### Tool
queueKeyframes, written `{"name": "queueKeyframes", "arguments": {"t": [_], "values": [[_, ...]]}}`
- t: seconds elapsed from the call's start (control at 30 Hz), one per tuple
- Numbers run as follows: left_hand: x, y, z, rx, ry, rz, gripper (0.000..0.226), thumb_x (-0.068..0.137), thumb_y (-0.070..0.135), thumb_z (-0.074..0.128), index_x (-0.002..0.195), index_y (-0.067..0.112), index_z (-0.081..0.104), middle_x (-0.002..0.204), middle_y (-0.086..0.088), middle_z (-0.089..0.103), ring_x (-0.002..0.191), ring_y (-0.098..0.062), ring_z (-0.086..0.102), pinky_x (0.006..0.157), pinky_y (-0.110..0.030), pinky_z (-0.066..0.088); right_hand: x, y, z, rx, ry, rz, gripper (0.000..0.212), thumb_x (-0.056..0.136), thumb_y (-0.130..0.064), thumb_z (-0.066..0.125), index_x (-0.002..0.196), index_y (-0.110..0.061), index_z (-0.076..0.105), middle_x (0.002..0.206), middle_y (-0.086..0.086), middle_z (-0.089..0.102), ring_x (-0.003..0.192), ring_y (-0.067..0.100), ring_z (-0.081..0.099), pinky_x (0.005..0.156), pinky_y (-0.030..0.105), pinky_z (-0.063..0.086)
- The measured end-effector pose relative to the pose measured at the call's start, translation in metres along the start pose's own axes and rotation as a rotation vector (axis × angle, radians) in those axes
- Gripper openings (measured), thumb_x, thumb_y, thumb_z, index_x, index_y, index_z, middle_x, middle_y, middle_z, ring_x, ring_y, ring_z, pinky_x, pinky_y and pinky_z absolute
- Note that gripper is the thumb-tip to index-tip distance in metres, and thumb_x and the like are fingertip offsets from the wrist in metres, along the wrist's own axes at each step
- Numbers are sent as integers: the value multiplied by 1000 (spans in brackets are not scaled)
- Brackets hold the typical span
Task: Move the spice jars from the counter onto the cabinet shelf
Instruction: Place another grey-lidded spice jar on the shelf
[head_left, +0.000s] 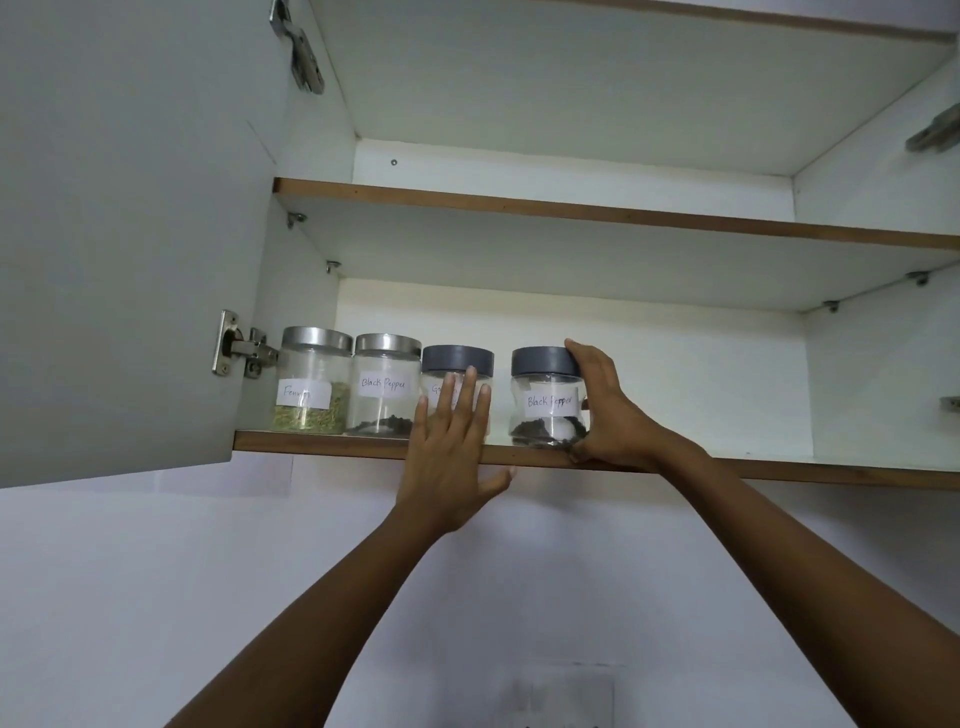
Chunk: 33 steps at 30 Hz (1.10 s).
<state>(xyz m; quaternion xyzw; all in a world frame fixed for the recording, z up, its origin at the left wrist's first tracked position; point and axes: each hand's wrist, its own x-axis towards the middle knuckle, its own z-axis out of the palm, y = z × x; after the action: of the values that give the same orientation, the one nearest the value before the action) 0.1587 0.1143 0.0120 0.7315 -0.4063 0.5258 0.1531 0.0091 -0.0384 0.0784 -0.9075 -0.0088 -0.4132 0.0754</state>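
Grey-lidded pepper jar (548, 402) sits on shelf (337, 444), our right hand (608, 410) curled round it. Left hand (449, 447) is spread flat against neighbour jar (441, 358) (steadying?). Next we likely close the gap, release.

Two steel-lidded jars (310, 387) (385, 397), two grey-lidded jars (457, 359) (548, 402), two grips (449, 457) (608, 415), two shelves (337, 447) (519, 208), one door (130, 234)

Fennel jar (310, 387), steel-lidded pepper jar (384, 387), a grey-lidded jar (457, 360) and grey-lidded pepper jar (548, 401) stand upright along the shelf (322, 444) front
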Motion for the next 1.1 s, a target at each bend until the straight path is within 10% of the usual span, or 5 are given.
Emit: {"name": "queueKeyframes", "arguments": {"t": [0.4, 0.7, 1.1], "values": [[2, -2, 5, 52, -58, 17, 93, 79, 68, 20, 150, 9, 13, 158, -11, -5, 145, -31, -7, 117, -50, 9, 23, -12, 38, 50, 124, 78, 110, 62, -36, 72, 147, -20, 2, 155, 1, 2, 131, 25, 34, 98, 44, 43], [-23, 6, -13, -134, -142, 53, 94, 78, 68, 16, 149, 10, -8, 155, -10, -20, 140, -22, -25, 116, -46, -11, -17, -23, 52, 100, 186, 81, 109, 78, -32, 72, 147, -18, -12, 155, 8, -17, 144, 26, 0, 116, 43, 12], [-248, 87, -70, -613, -328, 68, 74, 88, 42, 46, 149, 17, 13, 157, -4, 19, 146, -22, -1, 116, -48, 2, -231, -65, 105, 309, -37, 85, 80, 80, -54, 55, 145, -34, 14, 147, -9, 16, 137, 19, 28, 108, 57, 28]]}}
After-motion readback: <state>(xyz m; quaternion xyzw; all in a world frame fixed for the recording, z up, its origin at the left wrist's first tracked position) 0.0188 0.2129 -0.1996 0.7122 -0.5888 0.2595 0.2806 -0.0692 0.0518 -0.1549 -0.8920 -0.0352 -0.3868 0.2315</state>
